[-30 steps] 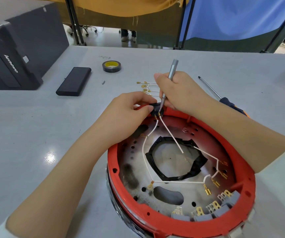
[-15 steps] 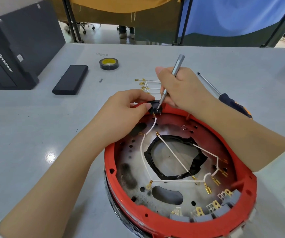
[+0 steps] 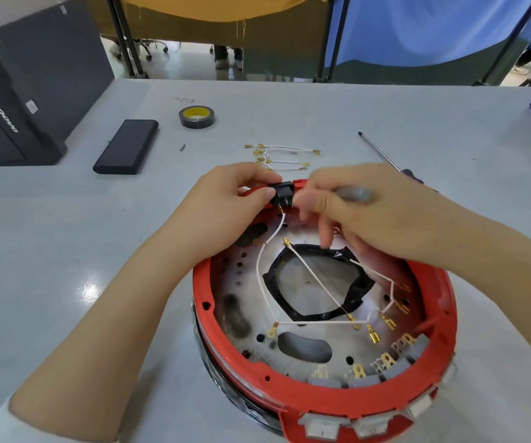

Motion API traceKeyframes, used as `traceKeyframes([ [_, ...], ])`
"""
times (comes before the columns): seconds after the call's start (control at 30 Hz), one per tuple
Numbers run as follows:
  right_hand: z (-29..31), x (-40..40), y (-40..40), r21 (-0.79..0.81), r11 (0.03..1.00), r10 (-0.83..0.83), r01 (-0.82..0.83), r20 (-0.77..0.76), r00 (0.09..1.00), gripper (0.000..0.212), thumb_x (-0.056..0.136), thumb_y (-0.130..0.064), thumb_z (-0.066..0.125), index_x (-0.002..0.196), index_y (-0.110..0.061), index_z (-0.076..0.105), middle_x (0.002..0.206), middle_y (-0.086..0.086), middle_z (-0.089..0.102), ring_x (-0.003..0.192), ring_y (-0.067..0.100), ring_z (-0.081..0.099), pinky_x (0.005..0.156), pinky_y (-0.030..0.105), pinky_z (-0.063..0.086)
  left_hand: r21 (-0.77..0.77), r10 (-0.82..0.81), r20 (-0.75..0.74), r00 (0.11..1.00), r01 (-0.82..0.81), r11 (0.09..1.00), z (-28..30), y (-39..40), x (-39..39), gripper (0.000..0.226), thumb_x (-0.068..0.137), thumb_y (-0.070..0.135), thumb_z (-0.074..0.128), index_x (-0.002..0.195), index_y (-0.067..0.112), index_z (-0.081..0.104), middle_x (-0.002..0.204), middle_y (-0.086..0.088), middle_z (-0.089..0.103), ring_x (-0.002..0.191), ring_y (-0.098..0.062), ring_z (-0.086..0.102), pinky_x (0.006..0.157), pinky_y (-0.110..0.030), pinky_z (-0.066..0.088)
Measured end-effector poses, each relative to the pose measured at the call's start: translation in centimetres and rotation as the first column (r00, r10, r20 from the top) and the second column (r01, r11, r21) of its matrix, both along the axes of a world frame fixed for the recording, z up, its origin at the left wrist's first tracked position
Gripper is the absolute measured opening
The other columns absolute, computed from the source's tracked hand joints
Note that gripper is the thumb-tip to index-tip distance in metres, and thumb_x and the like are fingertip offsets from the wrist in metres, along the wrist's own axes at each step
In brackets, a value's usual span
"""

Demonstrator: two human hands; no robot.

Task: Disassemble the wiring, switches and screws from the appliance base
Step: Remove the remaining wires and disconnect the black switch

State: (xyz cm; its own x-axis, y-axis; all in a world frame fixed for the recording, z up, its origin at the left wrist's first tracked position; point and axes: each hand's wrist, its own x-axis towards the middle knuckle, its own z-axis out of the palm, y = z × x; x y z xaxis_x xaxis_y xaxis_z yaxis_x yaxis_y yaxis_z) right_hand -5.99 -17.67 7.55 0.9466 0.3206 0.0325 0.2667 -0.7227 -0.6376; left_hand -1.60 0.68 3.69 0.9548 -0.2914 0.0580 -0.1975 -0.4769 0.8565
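Note:
The round red appliance base [image 3: 347, 407] lies open side up on the grey table. At its far rim sits a small black switch [image 3: 282, 194], which my left hand [image 3: 226, 206] pinches between thumb and fingers. My right hand [image 3: 363, 212] is at the switch's right side, blurred, with a grey screwdriver handle [image 3: 353, 194] lying in its grip. White wires [image 3: 315, 279] with brass terminals cross the metal plate inside the base; one still runs up to the switch. Grey switch blocks [image 3: 395, 362] line the near rim.
Loose removed wires [image 3: 281, 156] lie just beyond the base. A long screwdriver [image 3: 382, 155] rests at the right, partly behind my right hand. A roll of black tape [image 3: 197, 116], a flat black case [image 3: 126, 145] and a black computer box [image 3: 18, 100] stand at the left.
My right hand has lowered the grey screwdriver from upright to lying flat in the hand. One white wire's terminal has come off the switch and now lies inside the base.

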Motion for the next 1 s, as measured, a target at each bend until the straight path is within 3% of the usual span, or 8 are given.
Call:
traceKeyframes([
  [0.13,-0.2,-1.8,0.3,-0.42,0.907,0.063,-0.041,0.039,0.997,0.034,0.075,-0.061,0.059,0.067,-0.03,0.049,0.074,-0.039,0.053,0.064,-0.016,0.051,0.052,0.02,0.031,0.013,0.006,0.006,1.0,-0.006,1.0,0.0,0.0,0.0,0.019,0.094,0.023,0.056,0.107,0.032,0.067,0.1,0.017,0.068,0.095,0.001,0.063,0.088,-0.017,0.046],
  [0.3,-1.3,-2.7,0.4,-0.52,0.848,0.123,-0.103,0.003,0.992,0.035,0.078,-0.05,0.067,0.065,-0.031,0.04,0.064,-0.016,0.052,0.066,-0.025,0.043,0.05,0.02,0.029,0.004,-0.001,0.018,1.0,0.001,1.0,0.0,0.0,-0.1,0.019,0.094,0.023,0.055,0.104,0.034,0.066,0.098,0.017,0.069,0.088,0.001,0.063,0.078,-0.018,0.045],
  [0.4,-1.2,-2.8,0.4,-0.402,0.904,0.11,-0.144,-0.106,0.988,0.032,0.082,-0.035,0.07,0.066,-0.03,0.042,0.063,-0.032,0.055,0.052,-0.013,0.053,0.044,0.014,0.036,0.018,-0.005,0.036,0.999,0.005,1.0,-0.1,0.1,-0.1,0.019,0.094,0.022,0.055,0.105,0.035,0.066,0.1,0.018,0.068,0.091,0.001,0.063,0.082,-0.017,0.046],
  [0.47,-1.0,-2.9,-0.2,-0.272,0.957,0.06,-0.099,-0.148,0.987,0.029,0.084,-0.025,0.069,0.068,-0.027,0.045,0.06,-0.022,0.062,0.045,0.001,0.06,0.038,0.011,0.036,0.025,-0.007,0.04,0.999,0.006,1.0,-0.1,0.1,-0.1,0.02,0.094,0.022,0.055,0.105,0.035,0.066,0.101,0.018,0.068,0.094,0.001,0.062,0.087,-0.017,0.045],
  [0.6,0.3,-3.3,-1.7,-0.063,0.998,0.023,-0.031,-0.13,0.991,0.029,0.086,-0.01,0.063,0.067,-0.026,0.046,0.075,-0.001,0.069,0.055,0.01,0.067,0.048,0.034,0.054,0.03,-0.007,0.037,0.999,0.006,1.0,-0.2,0.1,0.0,0.019,0.094,0.024,0.055,0.105,0.036,0.065,0.1,0.019,0.068,0.094,0.002,0.062,0.084,-0.013,0.044],
  [0.77,1.3,-2.7,-1.8,0.311,0.95,-0.06,0.036,0.068,0.996,0.036,0.081,-0.008,0.072,0.063,-0.023,0.045,0.074,0.003,0.071,0.055,0.016,0.066,0.048,0.013,0.045,0.01,-0.069,0.203,0.977,0.068,0.998,0.2,-0.1,-0.7,0.026,0.085,0.031,0.066,0.109,0.038,0.062,0.108,0.023,0.064,0.1,0.007,0.058,0.091,-0.015,0.044],
  [0.9,0.6,-1.8,-0.7,0.182,0.983,-0.053,0.034,0.105,0.993,0.032,0.079,-0.014,0.073,0.065,-0.024,0.046,0.076,0.002,0.071,0.073,0.014,0.068,0.067,0.026,0.051,-0.082,-0.167,0.313,0.935,0.202,0.976,0.9,0.0,-1.9,0.032,0.074,0.041,0.073,0.105,0.039,0.064,0.087,0.012,0.07,0.084,-0.008,0.063,0.086,-0.013,0.046],
  [1.0,0.4,-1.7,-0.2,0.084,0.996,-0.037,0.03,0.082,0.996,0.03,0.08,-0.018,0.072,0.066,-0.024,0.046,0.078,-0.003,0.071,0.079,0.008,0.068,0.074,0.034,0.054,-0.195,-0.149,0.28,0.948,0.208,0.958,1.1,0.3,-2.1,0.014,0.077,0.034,0.076,0.09,0.03,0.071,0.076,0.002,0.07,0.073,-0.019,0.066,0.073,-0.016,0.052],
])
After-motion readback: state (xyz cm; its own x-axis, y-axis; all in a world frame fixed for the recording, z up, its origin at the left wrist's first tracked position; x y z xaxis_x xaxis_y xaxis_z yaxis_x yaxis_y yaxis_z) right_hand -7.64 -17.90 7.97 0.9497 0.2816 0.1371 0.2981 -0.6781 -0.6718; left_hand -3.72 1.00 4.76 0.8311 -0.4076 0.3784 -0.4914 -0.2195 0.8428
